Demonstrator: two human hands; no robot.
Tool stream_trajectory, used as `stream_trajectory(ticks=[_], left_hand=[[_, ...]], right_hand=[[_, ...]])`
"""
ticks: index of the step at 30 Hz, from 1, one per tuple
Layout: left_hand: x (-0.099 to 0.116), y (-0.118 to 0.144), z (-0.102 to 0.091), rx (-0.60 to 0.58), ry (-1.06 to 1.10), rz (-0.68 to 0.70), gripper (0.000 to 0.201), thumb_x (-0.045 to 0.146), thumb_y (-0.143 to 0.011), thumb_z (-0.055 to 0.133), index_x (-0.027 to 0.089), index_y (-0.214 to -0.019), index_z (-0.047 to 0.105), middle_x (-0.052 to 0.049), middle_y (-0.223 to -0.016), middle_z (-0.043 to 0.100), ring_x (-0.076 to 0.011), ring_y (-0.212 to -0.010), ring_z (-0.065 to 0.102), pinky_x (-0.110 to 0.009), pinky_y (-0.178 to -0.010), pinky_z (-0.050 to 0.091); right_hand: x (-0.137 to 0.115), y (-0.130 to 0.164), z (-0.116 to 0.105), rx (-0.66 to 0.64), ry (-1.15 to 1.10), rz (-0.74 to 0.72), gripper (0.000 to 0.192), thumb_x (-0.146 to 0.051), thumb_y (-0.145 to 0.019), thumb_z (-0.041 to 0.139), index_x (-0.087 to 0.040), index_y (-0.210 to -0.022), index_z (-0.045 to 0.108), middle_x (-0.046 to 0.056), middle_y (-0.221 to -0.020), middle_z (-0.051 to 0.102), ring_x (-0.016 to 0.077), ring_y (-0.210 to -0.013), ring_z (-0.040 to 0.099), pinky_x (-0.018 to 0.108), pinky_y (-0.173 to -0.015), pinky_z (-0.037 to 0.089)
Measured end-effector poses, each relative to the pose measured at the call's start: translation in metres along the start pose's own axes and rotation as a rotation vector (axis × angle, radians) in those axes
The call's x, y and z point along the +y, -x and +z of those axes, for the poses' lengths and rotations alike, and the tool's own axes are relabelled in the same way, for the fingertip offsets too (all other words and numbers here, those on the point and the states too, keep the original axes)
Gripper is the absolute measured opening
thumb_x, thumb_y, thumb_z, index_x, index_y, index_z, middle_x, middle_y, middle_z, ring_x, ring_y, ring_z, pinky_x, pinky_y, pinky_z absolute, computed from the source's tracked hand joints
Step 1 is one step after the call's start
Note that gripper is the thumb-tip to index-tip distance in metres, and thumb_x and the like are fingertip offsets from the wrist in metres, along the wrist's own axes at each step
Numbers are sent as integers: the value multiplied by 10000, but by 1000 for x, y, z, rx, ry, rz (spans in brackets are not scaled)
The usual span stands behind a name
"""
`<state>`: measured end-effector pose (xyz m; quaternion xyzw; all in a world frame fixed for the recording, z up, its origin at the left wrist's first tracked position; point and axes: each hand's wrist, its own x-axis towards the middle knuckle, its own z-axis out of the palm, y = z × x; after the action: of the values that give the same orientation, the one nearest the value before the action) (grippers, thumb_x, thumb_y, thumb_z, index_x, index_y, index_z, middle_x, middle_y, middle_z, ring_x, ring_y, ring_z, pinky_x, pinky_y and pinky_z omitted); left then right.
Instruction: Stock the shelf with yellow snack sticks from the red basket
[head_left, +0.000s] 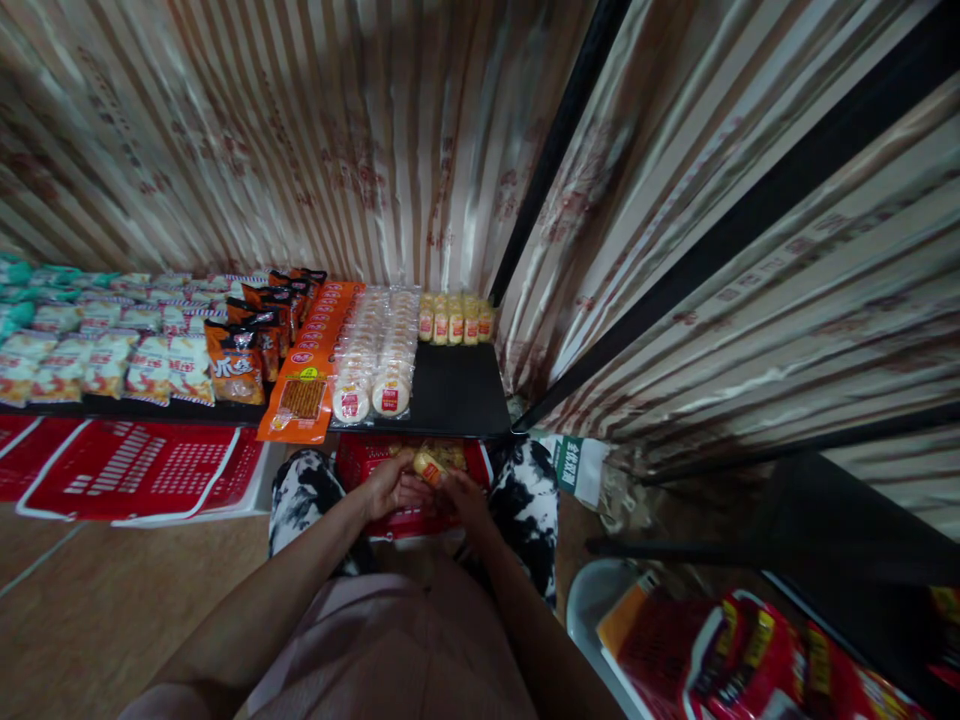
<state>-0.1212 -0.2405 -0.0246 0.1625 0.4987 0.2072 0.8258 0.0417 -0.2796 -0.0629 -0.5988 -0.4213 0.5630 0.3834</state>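
Between my two hands, above a red basket in front of my lap, is a small yellow wrapped snack with a red label. My left hand has its fingers closed on the snack's left side. On its right end, my right hand grips it too. Similar yellow packs lie inside the basket, partly hidden by my hands. A row of matching yellow snacks stands at the back right of the black shelf.
Left along the shelf are round white crackers in clear wrap, orange packets, black-and-orange bags and white bags. Red baskets sit below. Black frame bars cross the right side, before a striped curtain. Red packages lie lower right.
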Motion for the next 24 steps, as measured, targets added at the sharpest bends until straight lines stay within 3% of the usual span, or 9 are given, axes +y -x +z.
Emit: stream_trajectory(ticks=[12, 17, 24], left_hand=[[-5, 5, -10, -91, -83, 65, 601, 665, -704, 470, 106, -881, 600, -92, -706, 661, -151, -598, 620, -213, -500, 454], [-9, 5, -9, -91, -123, 115, 449, 513, -718, 556, 131, -953, 577, -71, -766, 653, -135, -604, 609, -222, -521, 477], [-11, 10, -4, -63, -176, 160, 304, 349, -662, 627, 157, -886, 551, -24, -744, 621, -135, -627, 605, -241, -554, 482]], right_hand=[[-19, 0, -1, 1, -56, 10, 354, -506, -650, 598, -205, -825, 532, 19, -755, 656, 176, -660, 614, 263, -511, 456], [-22, -3, -1, 1, -108, 9, 405, -494, -620, 630, -204, -886, 537, 39, -815, 673, 191, -691, 630, 284, -547, 481], [-20, -10, -5, 65, -105, 2, 469, -481, -584, 683, -186, -925, 558, 61, -839, 671, 214, -765, 637, 335, -665, 512]])
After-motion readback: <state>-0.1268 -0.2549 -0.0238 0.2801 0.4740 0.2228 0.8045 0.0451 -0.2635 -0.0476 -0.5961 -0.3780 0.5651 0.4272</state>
